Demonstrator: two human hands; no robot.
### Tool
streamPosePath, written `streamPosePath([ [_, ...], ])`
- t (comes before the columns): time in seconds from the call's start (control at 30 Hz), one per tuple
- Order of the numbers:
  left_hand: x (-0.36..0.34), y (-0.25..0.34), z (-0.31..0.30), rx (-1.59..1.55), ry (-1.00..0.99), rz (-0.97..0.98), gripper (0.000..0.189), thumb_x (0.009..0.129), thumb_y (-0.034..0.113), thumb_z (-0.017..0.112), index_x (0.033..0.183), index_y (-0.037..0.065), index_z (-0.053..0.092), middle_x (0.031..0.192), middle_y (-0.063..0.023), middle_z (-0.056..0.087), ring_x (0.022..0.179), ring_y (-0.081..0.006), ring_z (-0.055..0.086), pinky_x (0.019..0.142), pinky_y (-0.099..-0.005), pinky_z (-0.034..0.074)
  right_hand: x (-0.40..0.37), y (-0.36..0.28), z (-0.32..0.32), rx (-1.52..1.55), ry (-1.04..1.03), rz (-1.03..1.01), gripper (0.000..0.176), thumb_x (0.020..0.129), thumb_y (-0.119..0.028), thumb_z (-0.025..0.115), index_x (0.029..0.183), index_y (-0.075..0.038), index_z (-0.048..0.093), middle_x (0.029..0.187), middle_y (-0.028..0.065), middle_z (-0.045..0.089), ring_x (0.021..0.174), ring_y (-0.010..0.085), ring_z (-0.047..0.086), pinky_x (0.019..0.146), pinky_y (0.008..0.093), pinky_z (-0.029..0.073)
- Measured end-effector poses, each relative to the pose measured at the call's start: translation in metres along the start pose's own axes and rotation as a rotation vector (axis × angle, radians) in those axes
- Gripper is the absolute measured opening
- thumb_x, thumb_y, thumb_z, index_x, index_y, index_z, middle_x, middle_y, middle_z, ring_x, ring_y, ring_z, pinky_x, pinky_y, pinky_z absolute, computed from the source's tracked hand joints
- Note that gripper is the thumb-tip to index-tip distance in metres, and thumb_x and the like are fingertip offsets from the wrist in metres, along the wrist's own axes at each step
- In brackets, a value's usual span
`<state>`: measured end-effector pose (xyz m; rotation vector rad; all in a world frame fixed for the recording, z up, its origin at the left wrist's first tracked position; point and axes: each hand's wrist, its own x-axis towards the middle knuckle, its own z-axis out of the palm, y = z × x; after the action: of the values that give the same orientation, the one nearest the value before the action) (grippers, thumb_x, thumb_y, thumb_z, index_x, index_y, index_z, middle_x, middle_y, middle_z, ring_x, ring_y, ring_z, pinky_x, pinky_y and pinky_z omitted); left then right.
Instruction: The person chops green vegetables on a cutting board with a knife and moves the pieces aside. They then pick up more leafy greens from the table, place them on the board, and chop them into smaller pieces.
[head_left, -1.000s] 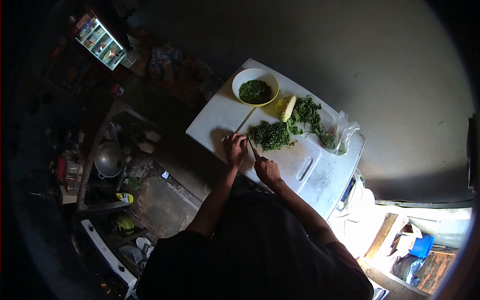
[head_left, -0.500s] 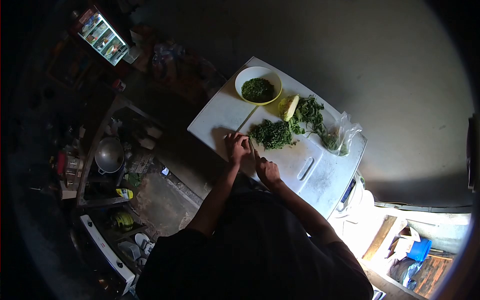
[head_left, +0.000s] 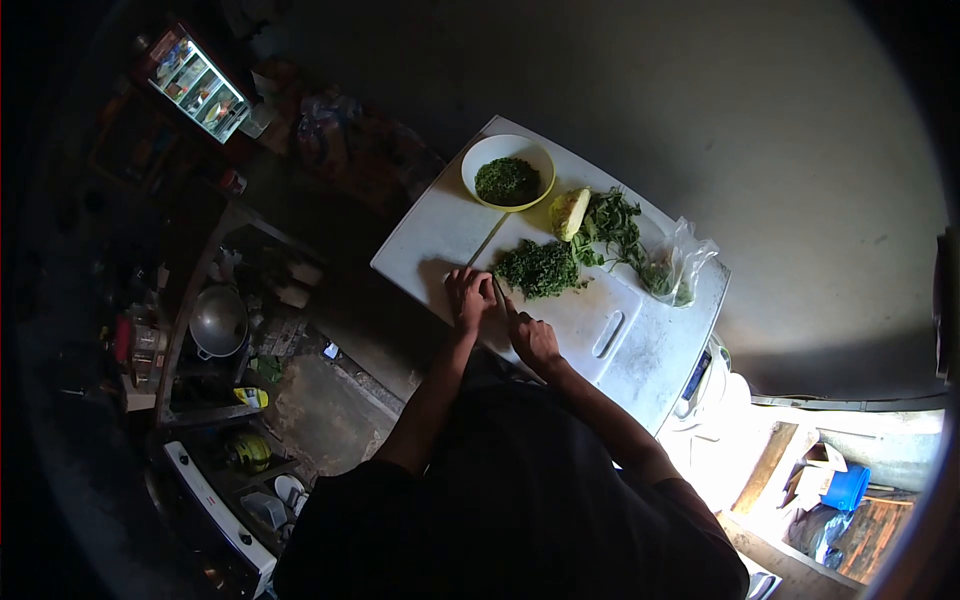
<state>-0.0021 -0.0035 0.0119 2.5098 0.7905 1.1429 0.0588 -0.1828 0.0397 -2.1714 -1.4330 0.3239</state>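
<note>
My right hand (head_left: 536, 341) is wrapped round the handle of a knife (head_left: 502, 295), whose dark, thin blade points up and left over the white cutting board (head_left: 570, 320). Close by the blade's tip, my left hand (head_left: 469, 293) rests with bent, closed fingers; whatever lies under them is hidden. Just beyond both hands spreads a pile of chopped green leaves (head_left: 540, 268). A cut piece of cabbage (head_left: 570, 214) sits behind the pile, with whole leafy greens (head_left: 614, 226) beside it.
A yellow-white bowl (head_left: 545, 190) of chopped greens stands at the table's (head_left: 420, 225) far corner. To the right lies a clear plastic bag (head_left: 685, 262) with greens inside. A metal wok (head_left: 218, 322) and a stove (head_left: 215, 505) are on the left; a lit display case (head_left: 200, 85) is behind.
The whole view has shifted slightly, with the bowl and table appearing a little further left. Both hands keep nearly the same pose at the knife.
</note>
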Motion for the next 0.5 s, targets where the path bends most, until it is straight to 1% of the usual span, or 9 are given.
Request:
streamPosePath([
  [0.07,-0.001,0.0,-0.001,0.025,0.007,-0.005,0.008,0.079,0.021,0.067,0.086,0.017,0.068,0.085,-0.0054,0.063,0.085,-0.0306,0.057,0.078,-0.0431,0.043,0.002,0.004,0.0,-0.015,0.087,-0.056,0.056,0.09,-0.013,0.047,0.146,-0.01,0.039,0.087,0.0181,0.064,0.068,0.0373,0.065,0.06,0.0496,0.052],
  [0.1,0.001,0.0,-0.002,0.03,0.01,-0.008,0.008,0.079,0.021,0.067,0.086,0.017,0.068,0.085,-0.0054,0.063,0.085,-0.0306,0.057,0.078,-0.0431,0.043,0.003,0.001,-0.001,-0.014,0.085,-0.061,0.056,0.09,-0.013,0.047,0.146,-0.01,0.039,0.087,0.0181,0.064,0.068,0.0373,0.065,0.06,0.0496,0.052],
  [0.17,0.001,0.002,-0.003,0.007,0.019,-0.006,0.007,0.079,0.02,0.067,0.082,0.014,0.068,0.083,-0.0062,0.063,0.085,-0.0304,0.057,0.08,-0.0437,0.043,0.003,-0.004,-0.003,-0.174,0.22,-0.108,0.056,0.089,-0.01,0.049,0.144,-0.008,0.041,0.086,0.0194,0.065,0.068,0.0378,0.065,0.058,0.0497,0.051],
  [0.2,-0.002,0.001,-0.001,0.006,0.018,-0.009,0.007,0.079,0.02,0.067,0.082,0.014,0.068,0.083,-0.0062,0.063,0.085,-0.0304,0.057,0.08,-0.0437,0.043,0.003,-0.004,-0.004,-0.175,0.216,-0.107,0.056,0.089,-0.01,0.049,0.144,-0.008,0.041,0.086,0.0194,0.065,0.068,0.0378,0.065,0.058,0.0497,0.051],
  [0.27,-0.007,-0.004,0.003,0.008,0.101,0.0,0.007,0.08,0.019,0.066,0.086,0.016,0.069,0.087,-0.0052,0.066,0.087,-0.0293,0.058,0.083,-0.043,0.042,0.004,-0.004,-0.004,-0.147,0.242,-0.148,0.057,0.089,-0.013,0.057,0.145,-0.007,0.044,0.08,0.0136,0.061,0.059,0.0298,0.057,0.052,0.0418,0.047],
  [0.3,-0.004,0.0,-0.001,0.006,0.097,0.001,0.007,0.08,0.019,0.066,0.086,0.016,0.069,0.087,-0.0052,0.066,0.087,-0.0293,0.058,0.083,-0.043,0.042,0.004,-0.004,-0.006,-0.147,0.242,-0.143,0.057,0.089,-0.013,0.057,0.145,-0.007,0.044,0.08,0.0136,0.061,0.059,0.0298,0.057,0.052,0.0418,0.047],
  [0.37,0.002,0.005,-0.01,-0.032,-0.011,-0.041,0.007,0.079,0.018,0.067,0.085,0.015,0.07,0.087,-0.0043,0.065,0.086,-0.0284,0.058,0.084,-0.0429,0.042,0.005,-0.005,-0.009,-0.079,0.124,-0.072,0.055,0.09,-0.014,0.057,0.143,-0.006,0.045,0.076,0.0142,0.063,0.059,0.0312,0.061,0.053,0.0443,0.05],
  [0.4,0.002,0.005,-0.009,-0.032,-0.012,-0.04,0.007,0.079,0.018,0.067,0.085,0.016,0.07,0.087,-0.0043,0.065,0.086,-0.0284,0.058,0.084,-0.0429,0.042,0.004,-0.006,-0.01,-0.078,0.125,-0.07,0.055,0.09,-0.014,0.057,0.143,-0.006,0.045,0.076,0.0142,0.063,0.059,0.0312,0.061,0.053,0.0443,0.05],
  [0.5,0.0,0.004,-0.007,-0.039,0.064,-0.04,0.004,0.077,0.016,0.067,0.079,0.014,0.07,0.084,-0.0026,0.065,0.086,-0.0268,0.058,0.086,-0.0424,0.042,0.001,-0.007,-0.011,-0.088,0.149,-0.113,0.053,0.09,-0.015,0.056,0.142,-0.006,0.046,0.072,0.0147,0.064,0.059,0.0328,0.063,0.055,0.0471,0.052],
])
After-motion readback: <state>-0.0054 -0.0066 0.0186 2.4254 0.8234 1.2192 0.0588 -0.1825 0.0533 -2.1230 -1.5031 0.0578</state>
